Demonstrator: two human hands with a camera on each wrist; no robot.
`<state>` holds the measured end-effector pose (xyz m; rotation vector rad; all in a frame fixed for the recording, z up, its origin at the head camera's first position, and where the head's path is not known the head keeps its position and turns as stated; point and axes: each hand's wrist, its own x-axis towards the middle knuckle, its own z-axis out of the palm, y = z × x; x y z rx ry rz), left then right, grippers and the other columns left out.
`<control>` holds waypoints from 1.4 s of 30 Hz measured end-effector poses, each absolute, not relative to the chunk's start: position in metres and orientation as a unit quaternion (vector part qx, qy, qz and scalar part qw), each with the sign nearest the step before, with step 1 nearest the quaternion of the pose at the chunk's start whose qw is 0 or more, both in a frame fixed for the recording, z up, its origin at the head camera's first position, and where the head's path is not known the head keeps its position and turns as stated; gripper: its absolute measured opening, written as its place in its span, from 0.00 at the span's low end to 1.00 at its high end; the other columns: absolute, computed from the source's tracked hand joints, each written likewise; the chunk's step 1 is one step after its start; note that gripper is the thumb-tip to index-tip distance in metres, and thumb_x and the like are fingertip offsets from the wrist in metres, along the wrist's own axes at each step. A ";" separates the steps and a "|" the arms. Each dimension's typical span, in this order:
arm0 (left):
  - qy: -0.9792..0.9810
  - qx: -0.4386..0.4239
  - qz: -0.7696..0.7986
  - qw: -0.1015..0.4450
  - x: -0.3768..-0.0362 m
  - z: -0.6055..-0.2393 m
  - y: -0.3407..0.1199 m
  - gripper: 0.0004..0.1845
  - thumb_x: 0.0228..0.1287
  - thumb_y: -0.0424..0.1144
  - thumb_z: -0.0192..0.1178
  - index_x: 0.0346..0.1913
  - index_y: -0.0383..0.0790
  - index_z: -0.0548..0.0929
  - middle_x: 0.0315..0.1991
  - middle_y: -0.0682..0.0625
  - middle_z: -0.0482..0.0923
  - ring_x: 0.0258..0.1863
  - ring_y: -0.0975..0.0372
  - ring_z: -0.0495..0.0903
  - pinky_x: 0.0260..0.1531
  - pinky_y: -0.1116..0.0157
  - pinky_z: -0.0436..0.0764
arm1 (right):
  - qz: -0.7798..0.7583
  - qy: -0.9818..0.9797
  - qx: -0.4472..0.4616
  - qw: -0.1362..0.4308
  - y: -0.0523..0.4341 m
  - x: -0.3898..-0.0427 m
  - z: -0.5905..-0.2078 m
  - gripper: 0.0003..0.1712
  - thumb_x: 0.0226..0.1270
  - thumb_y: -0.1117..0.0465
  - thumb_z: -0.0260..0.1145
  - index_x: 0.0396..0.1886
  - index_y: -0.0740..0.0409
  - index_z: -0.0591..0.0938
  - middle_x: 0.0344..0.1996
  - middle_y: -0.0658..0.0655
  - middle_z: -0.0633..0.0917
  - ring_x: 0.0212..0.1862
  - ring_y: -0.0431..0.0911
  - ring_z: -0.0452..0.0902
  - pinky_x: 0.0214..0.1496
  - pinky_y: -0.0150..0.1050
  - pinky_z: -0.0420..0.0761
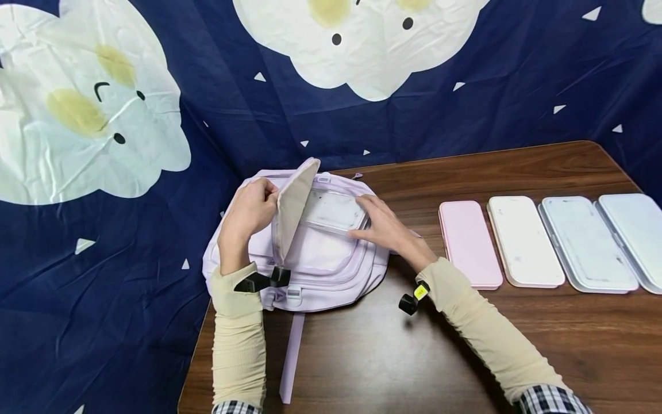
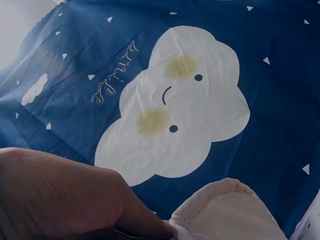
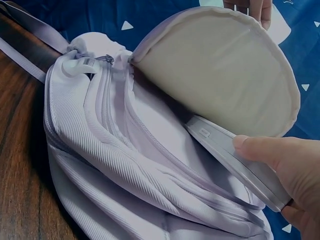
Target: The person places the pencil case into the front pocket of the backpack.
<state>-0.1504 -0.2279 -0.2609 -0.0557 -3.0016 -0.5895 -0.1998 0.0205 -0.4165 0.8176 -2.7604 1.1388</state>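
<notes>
A lavender backpack (image 1: pixel 331 286) lies on the table with its front flap (image 1: pixel 297 210) lifted, the beige lining showing. My left hand (image 1: pixel 250 208) pinches the flap's edge and holds it up. In the left wrist view, the thumb and the flap's rounded edge (image 2: pixel 232 200) show at the bottom. My right hand (image 1: pixel 385 227) grips one end of a flat, whitish pencil case (image 1: pixel 333 211), thumb on one face and fingers below. In the right wrist view, the case (image 3: pixel 225 150) slants into the unzipped pocket under the flap, its far end inside.
To the right lie a pink case (image 1: pixel 470 244), a white case (image 1: pixel 524 241) and two pale blue cases (image 1: pixel 589 244) in a row on the wooden table (image 1: pixel 362 368). A lavender strap (image 1: pixel 293 359) trails toward the front. A navy cloud-print cloth (image 1: pixel 207 34) hangs behind and at left.
</notes>
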 end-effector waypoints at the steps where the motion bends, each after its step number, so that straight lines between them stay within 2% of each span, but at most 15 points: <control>1: -0.980 -0.018 -0.192 0.041 -0.151 -0.261 -0.228 0.14 0.65 0.33 0.45 0.44 0.32 0.80 0.41 0.40 0.82 0.44 0.50 0.78 0.49 0.53 0.73 | 0.366 -0.892 0.265 0.024 0.020 -0.200 -0.417 0.51 0.50 0.45 0.75 0.69 0.64 0.64 0.66 0.64 0.68 0.69 0.56 0.61 0.70 0.51 0.61; 8: -0.980 -0.019 -0.192 0.041 -0.151 -0.261 -0.227 0.13 0.65 0.33 0.45 0.44 0.32 0.79 0.41 0.40 0.81 0.43 0.51 0.78 0.48 0.54 0.74 | 0.362 -0.890 0.275 0.029 0.012 -0.205 -0.419 0.50 0.51 0.46 0.74 0.68 0.66 0.65 0.66 0.65 0.68 0.69 0.56 0.61 0.72 0.49 0.58; 16: -0.980 -0.022 -0.193 0.040 -0.151 -0.262 -0.227 0.13 0.65 0.33 0.45 0.44 0.32 0.79 0.40 0.40 0.81 0.43 0.51 0.77 0.48 0.54 0.74 | 0.364 -0.890 0.273 0.021 0.003 -0.208 -0.421 0.51 0.51 0.45 0.74 0.69 0.64 0.64 0.67 0.64 0.67 0.69 0.55 0.60 0.71 0.47 0.60; 22: -0.980 -0.022 -0.192 0.036 -0.151 -0.263 -0.228 0.13 0.65 0.33 0.45 0.44 0.32 0.79 0.41 0.40 0.81 0.44 0.50 0.77 0.49 0.54 0.74 | 0.365 -0.891 0.270 0.018 -0.004 -0.209 -0.423 0.51 0.51 0.44 0.74 0.70 0.63 0.63 0.67 0.65 0.66 0.70 0.56 0.60 0.71 0.49 0.61; 42: -0.978 -0.019 -0.203 0.034 -0.151 -0.264 -0.228 0.13 0.65 0.33 0.45 0.45 0.31 0.79 0.41 0.40 0.81 0.43 0.50 0.77 0.48 0.54 0.74 | 0.353 -0.900 0.254 0.027 -0.025 -0.213 -0.429 0.49 0.52 0.46 0.73 0.69 0.62 0.64 0.66 0.64 0.67 0.68 0.57 0.62 0.70 0.48 0.63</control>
